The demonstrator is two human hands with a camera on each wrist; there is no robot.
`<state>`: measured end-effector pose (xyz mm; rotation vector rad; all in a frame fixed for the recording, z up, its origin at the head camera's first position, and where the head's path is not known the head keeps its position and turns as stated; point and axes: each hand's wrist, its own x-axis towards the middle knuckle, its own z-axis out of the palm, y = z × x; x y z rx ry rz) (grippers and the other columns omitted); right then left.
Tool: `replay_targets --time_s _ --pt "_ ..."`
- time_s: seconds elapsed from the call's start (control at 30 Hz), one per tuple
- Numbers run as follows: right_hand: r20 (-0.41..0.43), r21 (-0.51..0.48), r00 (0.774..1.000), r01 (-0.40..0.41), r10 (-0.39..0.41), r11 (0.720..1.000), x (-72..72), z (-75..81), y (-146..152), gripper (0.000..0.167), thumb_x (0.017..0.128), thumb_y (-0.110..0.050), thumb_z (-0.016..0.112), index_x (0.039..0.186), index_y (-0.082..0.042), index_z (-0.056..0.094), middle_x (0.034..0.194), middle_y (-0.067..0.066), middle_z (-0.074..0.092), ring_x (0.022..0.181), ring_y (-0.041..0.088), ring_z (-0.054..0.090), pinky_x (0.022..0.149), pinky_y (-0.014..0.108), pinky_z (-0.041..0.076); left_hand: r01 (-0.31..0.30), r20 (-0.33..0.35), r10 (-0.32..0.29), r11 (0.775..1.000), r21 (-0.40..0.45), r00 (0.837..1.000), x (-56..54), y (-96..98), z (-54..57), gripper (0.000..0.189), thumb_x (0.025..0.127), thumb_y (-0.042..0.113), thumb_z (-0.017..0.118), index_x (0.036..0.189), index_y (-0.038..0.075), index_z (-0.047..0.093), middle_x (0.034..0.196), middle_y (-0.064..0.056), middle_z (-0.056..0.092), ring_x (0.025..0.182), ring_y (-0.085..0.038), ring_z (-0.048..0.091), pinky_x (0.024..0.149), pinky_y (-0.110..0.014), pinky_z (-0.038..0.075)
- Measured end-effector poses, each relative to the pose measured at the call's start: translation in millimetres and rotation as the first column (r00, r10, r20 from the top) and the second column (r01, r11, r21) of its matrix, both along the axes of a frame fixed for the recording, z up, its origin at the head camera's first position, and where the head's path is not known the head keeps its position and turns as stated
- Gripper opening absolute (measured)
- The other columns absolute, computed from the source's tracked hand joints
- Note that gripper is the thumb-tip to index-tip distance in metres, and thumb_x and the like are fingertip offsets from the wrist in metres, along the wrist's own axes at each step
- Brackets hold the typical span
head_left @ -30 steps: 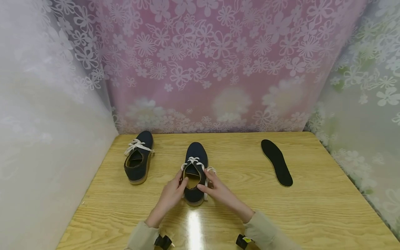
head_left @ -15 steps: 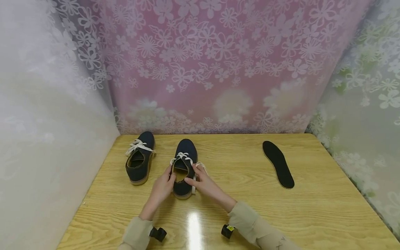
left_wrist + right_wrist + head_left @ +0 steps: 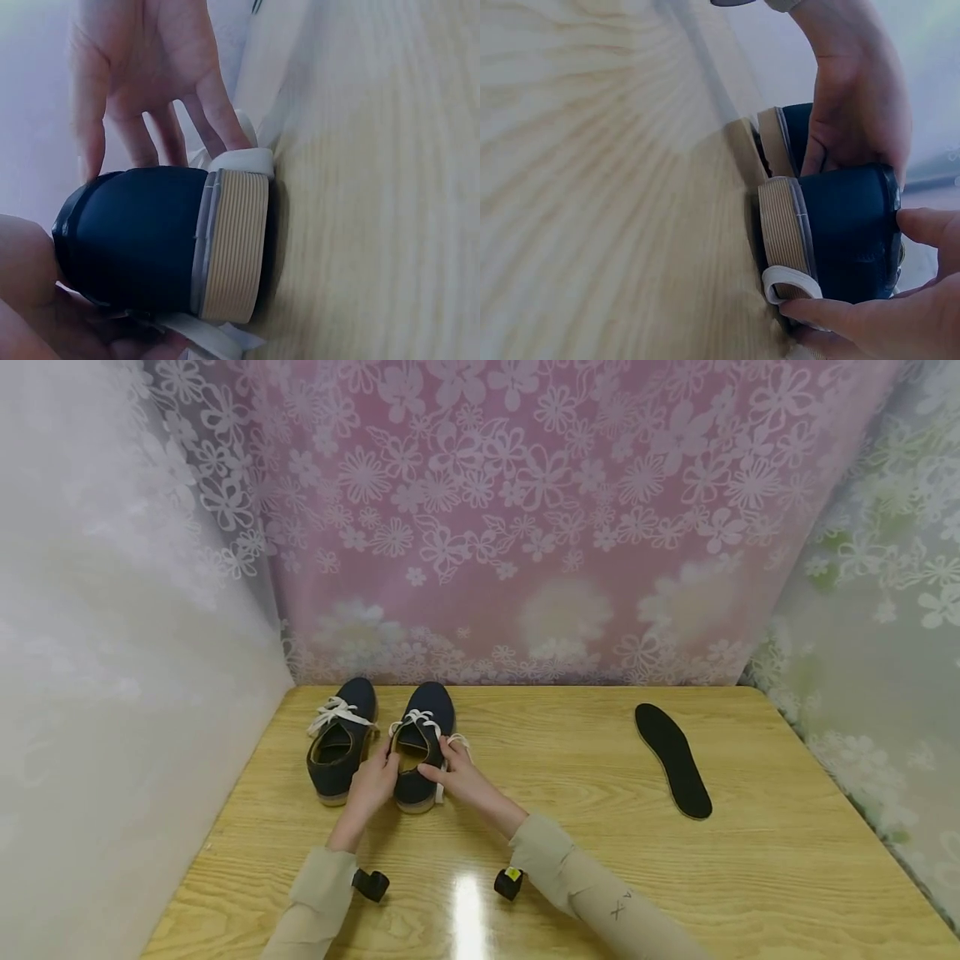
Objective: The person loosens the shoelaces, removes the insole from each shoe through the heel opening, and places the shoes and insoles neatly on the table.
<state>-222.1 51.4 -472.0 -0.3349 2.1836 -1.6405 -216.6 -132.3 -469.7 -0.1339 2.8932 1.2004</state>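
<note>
Both hands hold a navy lace-up shoe (image 3: 432, 700) by the sides of its opening, toe pointing away. My left hand (image 3: 372, 783) grips its left side, thumb at the collar. On the other side my right hand (image 3: 462, 777) has its thumb over the collar and fingers along the outer wall. In the left wrist view the heel (image 3: 142, 232) is upright, its ridged tan sole close over the table. A loop of white lace (image 3: 791, 281) hangs by the right fingers. Just left stands the matching shoe (image 3: 330, 774), with white laces loosely tied and the left hand beside it.
A black insole (image 3: 673, 760) lies on the right side of the wooden table (image 3: 555, 735). A pink flowered curtain (image 3: 480, 543) closes off the back, and pale curtains hang at left and right. Small black wrist cameras (image 3: 371, 885) sit under both cuffs.
Both hands have moved the held shoe left and a little away, from the middle of the table to beside the other shoe. The insole and the other shoe stay in place.
</note>
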Motion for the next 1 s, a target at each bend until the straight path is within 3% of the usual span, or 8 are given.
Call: replay_targets --time_s 0.2,0.43,0.53,0.67,0.87,1.0 --pt "0.022 -0.033 1.0 0.023 -0.023 0.999 -15.3 -0.3 -10 0.081 0.104 -0.03 0.059 0.162 -0.002 0.011 0.167 0.024 0.001 0.155 0.039 0.003 0.124 0.055 0.017 -0.036 0.025 0.034 0.997 0.063 0.999 -15.3 -3.8 -3.5 0.058 0.105 0.023 0.03 0.159 0.002 0.031 0.153 -0.026 0.042 0.134 -0.052 0.045 0.109 -0.065 0.036" --pt "0.034 -0.042 0.999 0.025 -0.023 0.999 -23.5 1.1 -14 0.081 0.103 -0.03 0.062 0.162 -0.003 0.013 0.167 0.023 0.004 0.155 0.039 0.007 0.123 0.054 0.02 -0.027 0.037 0.021 0.985 0.17 0.999 -23.0 -8.6 -3.9 0.056 0.107 0.021 0.027 0.159 0.0 0.027 0.157 -0.027 0.034 0.143 -0.049 0.033 0.118 -0.062 0.027" --pt "0.049 -0.054 0.998 0.03 -0.027 0.998 -23.6 -0.3 -9 0.078 0.103 -0.027 0.062 0.162 -0.005 0.017 0.167 0.023 0.012 0.153 0.04 0.018 0.119 0.055 0.03 -0.014 0.047 0.004 0.976 0.217 0.999 -23.1 -9.3 -3.0 0.056 0.109 0.022 0.029 0.16 0.0 0.024 0.159 -0.027 0.03 0.147 -0.046 0.028 0.121 -0.059 0.023" --pt "0.047 -0.046 0.998 0.037 -0.034 0.998 -19.0 2.4 0 0.067 0.104 -0.023 0.059 0.161 -0.007 0.027 0.163 0.021 0.027 0.145 0.04 0.036 0.111 0.054 0.043 0.003 0.053 -0.014 0.979 0.204 0.999 -17.6 -11.0 2.3 0.059 0.11 0.028 0.033 0.161 0.001 0.02 0.161 -0.026 0.027 0.148 -0.044 0.026 0.121 -0.058 0.022" --pt "-0.107 0.01 0.994 0.008 -0.007 1.0 -8.4 8.1 15 0.048 0.107 -0.018 0.054 0.153 -0.008 0.046 0.155 0.017 0.044 0.134 0.036 0.053 0.108 0.052 0.046 0.056 -0.014 -0.054 0.99 0.129 0.998 -2.6 -18.7 15.5 0.059 0.109 0.025 0.043 0.161 0.005 0.026 0.157 -0.024 0.037 0.14 -0.043 0.043 0.114 -0.059 0.035" --pt "-0.263 0.062 0.964 0.046 -0.028 0.997 -4.4 9.8 20 0.036 0.105 -0.017 0.057 0.14 -0.011 0.062 0.145 0.01 0.058 0.123 0.032 0.062 0.101 0.05 0.051 0.1 -0.113 -0.094 0.993 0.054 0.989 7.2 -27.0 25.3 0.05 0.108 0.022 0.049 0.155 0.006 0.042 0.147 -0.021 0.052 0.12 -0.042 0.061 0.093 -0.053 0.051"
